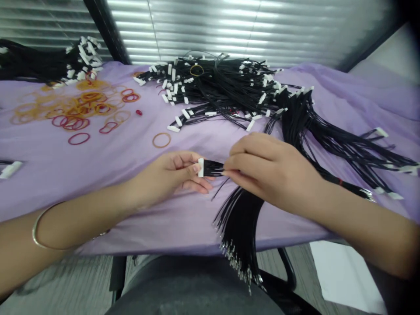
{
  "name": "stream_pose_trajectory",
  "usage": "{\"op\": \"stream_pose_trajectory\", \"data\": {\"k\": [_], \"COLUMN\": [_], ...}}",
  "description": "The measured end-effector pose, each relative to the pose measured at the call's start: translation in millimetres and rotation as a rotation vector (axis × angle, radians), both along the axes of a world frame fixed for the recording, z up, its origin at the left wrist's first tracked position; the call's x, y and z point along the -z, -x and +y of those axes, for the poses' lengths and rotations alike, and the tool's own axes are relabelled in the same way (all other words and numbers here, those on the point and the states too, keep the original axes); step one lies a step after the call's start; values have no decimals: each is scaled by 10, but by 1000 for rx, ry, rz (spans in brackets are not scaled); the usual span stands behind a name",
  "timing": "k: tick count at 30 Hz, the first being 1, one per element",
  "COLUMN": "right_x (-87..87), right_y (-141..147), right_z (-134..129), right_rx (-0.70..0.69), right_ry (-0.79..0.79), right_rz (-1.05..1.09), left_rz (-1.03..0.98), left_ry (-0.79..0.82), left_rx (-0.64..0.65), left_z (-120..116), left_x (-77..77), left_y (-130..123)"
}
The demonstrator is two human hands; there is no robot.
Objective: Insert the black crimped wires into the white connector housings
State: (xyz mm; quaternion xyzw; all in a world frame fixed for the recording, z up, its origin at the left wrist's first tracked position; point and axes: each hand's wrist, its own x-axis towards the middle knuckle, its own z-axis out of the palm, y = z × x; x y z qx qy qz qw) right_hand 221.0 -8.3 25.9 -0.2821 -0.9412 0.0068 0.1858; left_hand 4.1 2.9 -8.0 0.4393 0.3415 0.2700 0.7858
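My left hand [177,175] pinches a small white connector [201,167] at the end of a few black wires [213,167]. My right hand [265,168] grips those same wires just right of the connector, fingers closed on them. Under my right hand a thick bundle of black wires with metal tips [239,232] hangs over the table's front edge. Both hands rest over the purple cloth [131,144] near the front middle.
A large heap of black wires with white connectors [226,85] lies at the back middle and runs to the right. Another heap [49,63] sits at the back left. Loose orange and red rubber bands [75,107] spread across the left. Window blinds stand behind.
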Motion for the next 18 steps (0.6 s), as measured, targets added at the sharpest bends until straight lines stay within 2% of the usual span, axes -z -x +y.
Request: {"op": "stream_pose_trajectory", "data": {"k": [3,6,10,15,18], "right_x": [-38,35,74,51,42], "right_y": [-43,-34,-11,-8,11], "right_z": [-27,-14,8,-13,-32], "right_rx": [-145,-168,-168,-209,-119], "right_ry": [173,283,372,379,462], "right_rz": [-209,-298,-331,-296,-225], "left_rz": [-16,-37,-36,-34,-41], "left_ry": [51,64,52,40,42], "left_rx": [-39,-43,-26,-52,-53], "left_z": [18,24,24,34,43], "left_x": [-18,-8,9,9,14], "left_y": [-6,-5,8,12,13]}}
